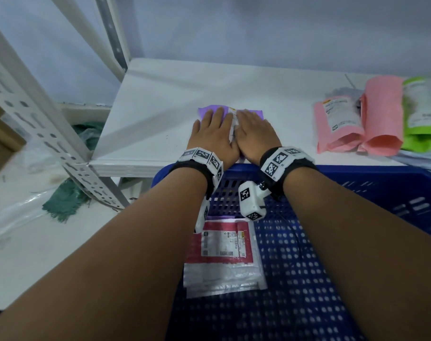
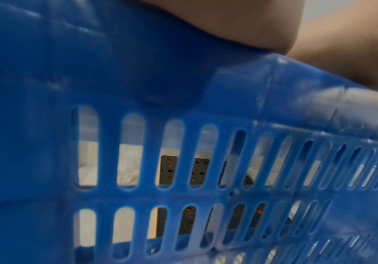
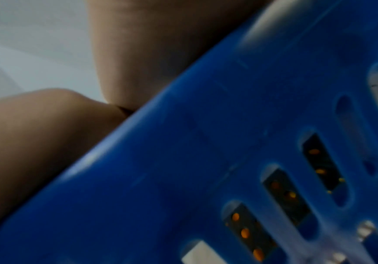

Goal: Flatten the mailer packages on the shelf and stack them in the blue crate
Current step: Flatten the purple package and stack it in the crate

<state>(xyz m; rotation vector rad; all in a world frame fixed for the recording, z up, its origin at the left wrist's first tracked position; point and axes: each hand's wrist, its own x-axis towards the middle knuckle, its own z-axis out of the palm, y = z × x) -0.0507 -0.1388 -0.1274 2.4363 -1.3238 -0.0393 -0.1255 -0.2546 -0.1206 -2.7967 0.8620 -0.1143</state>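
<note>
Both hands, left (image 1: 213,134) and right (image 1: 255,134), lie with fingers straight on the purple mailer (image 1: 230,112) on the shelf (image 1: 160,107), just behind the crate (image 1: 357,183). Best press outward from the middle, squeezing air toward the edges.

Both hands (image 1: 234,134) press flat on purple mailer (image 1: 206,111)
</note>
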